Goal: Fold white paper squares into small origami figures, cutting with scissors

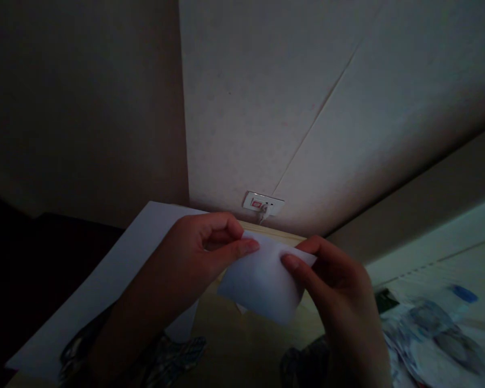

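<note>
Both my hands hold a small folded piece of white paper (262, 283) up in front of me in dim light. My left hand (202, 250) pinches its upper left edge between thumb and fingers. My right hand (333, 280) pinches its upper right corner, thumb on the near face. The paper hangs tilted, above a wooden surface (242, 345).
A larger white sheet (117, 275) lies on the wooden surface under my left arm. A wall socket (262, 205) with a red switch and a plugged cable sits on the wall behind. Patterned fabric (428, 328) and a blue-capped object (463, 293) lie at the right.
</note>
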Action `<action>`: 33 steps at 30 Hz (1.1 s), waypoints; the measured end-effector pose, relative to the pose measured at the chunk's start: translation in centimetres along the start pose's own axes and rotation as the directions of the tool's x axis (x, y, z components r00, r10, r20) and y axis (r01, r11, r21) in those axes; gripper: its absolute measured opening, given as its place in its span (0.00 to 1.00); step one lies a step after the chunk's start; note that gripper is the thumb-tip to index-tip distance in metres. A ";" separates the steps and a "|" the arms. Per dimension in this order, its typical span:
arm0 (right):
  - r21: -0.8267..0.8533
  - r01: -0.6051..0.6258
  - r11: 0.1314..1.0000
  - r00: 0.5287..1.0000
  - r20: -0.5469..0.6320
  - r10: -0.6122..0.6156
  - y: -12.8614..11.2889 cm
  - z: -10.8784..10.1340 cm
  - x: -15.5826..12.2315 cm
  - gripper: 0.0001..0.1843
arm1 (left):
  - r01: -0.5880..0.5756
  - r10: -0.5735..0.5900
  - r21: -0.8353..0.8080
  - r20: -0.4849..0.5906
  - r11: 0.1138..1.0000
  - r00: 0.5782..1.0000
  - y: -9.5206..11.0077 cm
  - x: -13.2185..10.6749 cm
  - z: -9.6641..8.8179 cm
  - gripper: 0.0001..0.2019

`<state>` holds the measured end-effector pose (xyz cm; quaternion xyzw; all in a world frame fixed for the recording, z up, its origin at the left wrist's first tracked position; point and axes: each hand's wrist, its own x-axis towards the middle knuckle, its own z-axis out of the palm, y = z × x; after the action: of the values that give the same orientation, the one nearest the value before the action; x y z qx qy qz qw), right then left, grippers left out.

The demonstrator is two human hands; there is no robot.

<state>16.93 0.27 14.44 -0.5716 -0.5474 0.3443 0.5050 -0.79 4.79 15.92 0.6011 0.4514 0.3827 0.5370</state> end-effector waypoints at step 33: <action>0.117 0.007 0.993 0.998 -0.066 0.000 0.6 -0.1 -0.2 0.08 | -0.318 0.391 0.388 -0.123 0.865 0.912 -0.4 -0.1 0.5 0.10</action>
<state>17.19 0.17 13.84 -0.5511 -0.5104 0.3559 0.5559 -0.39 4.58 15.44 0.7209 0.4459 0.4439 0.2906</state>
